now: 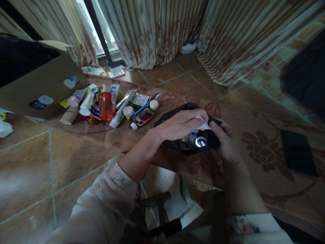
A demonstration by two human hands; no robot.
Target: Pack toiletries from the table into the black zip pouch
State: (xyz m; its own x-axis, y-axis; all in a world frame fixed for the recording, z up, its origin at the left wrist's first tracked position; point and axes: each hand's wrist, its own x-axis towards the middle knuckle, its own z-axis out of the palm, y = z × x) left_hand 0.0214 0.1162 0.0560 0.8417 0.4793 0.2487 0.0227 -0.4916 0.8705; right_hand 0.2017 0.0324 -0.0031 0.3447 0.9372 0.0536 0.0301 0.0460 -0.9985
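Observation:
A black pouch [186, 151] lies open on the brown patterned cloth in front of me. My left hand [176, 124] reaches over its mouth, fingers closed on a thin pale pink piece [203, 123] whose kind I cannot make out. On the pouch's right edge my right hand [225, 139] is closed, thumb up near the pale piece. Inside the pouch is an item with a shiny silver round end [200, 141]; other contents are partly hidden by my left hand.
Left of the pouch lie a red-orange bottle [105, 105], a blue toothbrush [143, 109], a white-green tube [123, 110] and several other toiletries. A cardboard box [43, 88] stands at far left. A dark flat object [299, 152] lies at right. Curtains [152, 34] hang behind.

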